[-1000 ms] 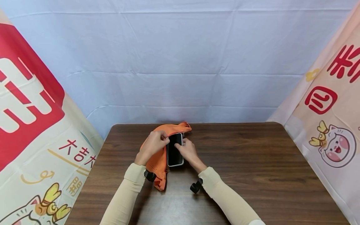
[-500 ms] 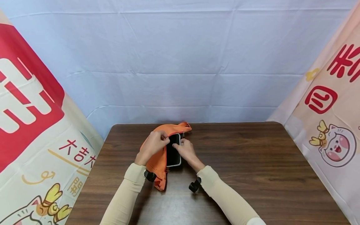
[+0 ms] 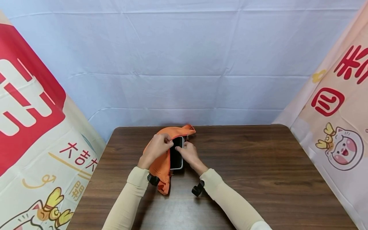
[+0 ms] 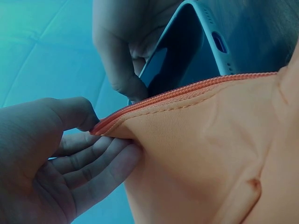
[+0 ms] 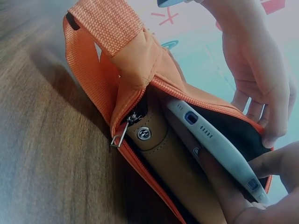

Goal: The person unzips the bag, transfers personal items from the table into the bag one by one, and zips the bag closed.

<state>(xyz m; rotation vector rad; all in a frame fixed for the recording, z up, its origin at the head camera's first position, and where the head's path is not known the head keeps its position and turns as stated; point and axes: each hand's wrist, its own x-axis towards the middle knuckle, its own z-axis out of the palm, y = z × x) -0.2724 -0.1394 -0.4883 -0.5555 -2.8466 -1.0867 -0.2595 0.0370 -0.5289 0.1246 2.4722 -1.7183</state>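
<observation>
An orange fabric bag (image 3: 161, 166) with a zip lies at the table's back left, its mouth facing right. My left hand (image 3: 157, 147) pinches the zipped edge (image 4: 154, 100) between thumb and fingers and holds the mouth apart. A smartphone (image 3: 176, 159) in a pale case is partly inside the mouth, screen up. My right hand (image 3: 189, 153) grips its right side, thumb over the screen. Beside the phone, the right wrist view shows a brown leather item (image 5: 163, 161) with a round metal snap inside the bag. The phone's far side is hidden by the orange fabric.
A webbing strap (image 5: 105, 28) loops from one end of the bag, and a metal zip pull (image 5: 122, 135) hangs at the mouth. The dark wooden table (image 3: 258, 172) extends to the right. A pale cloth backdrop (image 3: 184, 70) rises behind its back edge.
My right hand has moved the phone left, so more of it is behind the bag's edge. The left hand and the bag have stayed in place.
</observation>
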